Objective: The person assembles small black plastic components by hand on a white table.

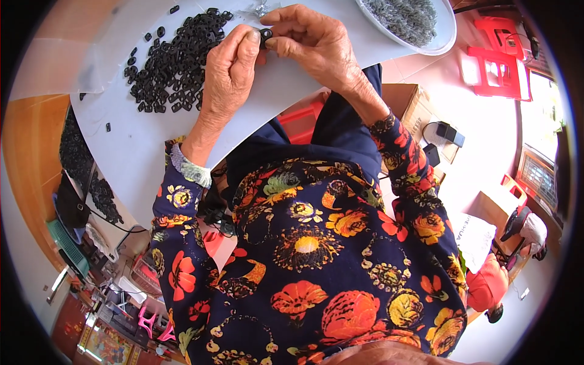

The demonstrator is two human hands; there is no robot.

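A small black plastic piece with a hole is pinched at the table's far side between the fingertips of both hands. My left hand grips it with thumb and forefinger closed together. From the other side, my right hand closes thumb and fingers on the same piece. Left of my hands lies a loose pile of small black plastic pieces, several with holes through them. Just beyond the fingertips is a small shiny clear bit of material, partly hidden by my right hand.
A round white tray heaped with small clear-grey pieces stands at the far right of the white table. More black pieces lie lower at the left. Cardboard boxes, red stools and another person are at the right.
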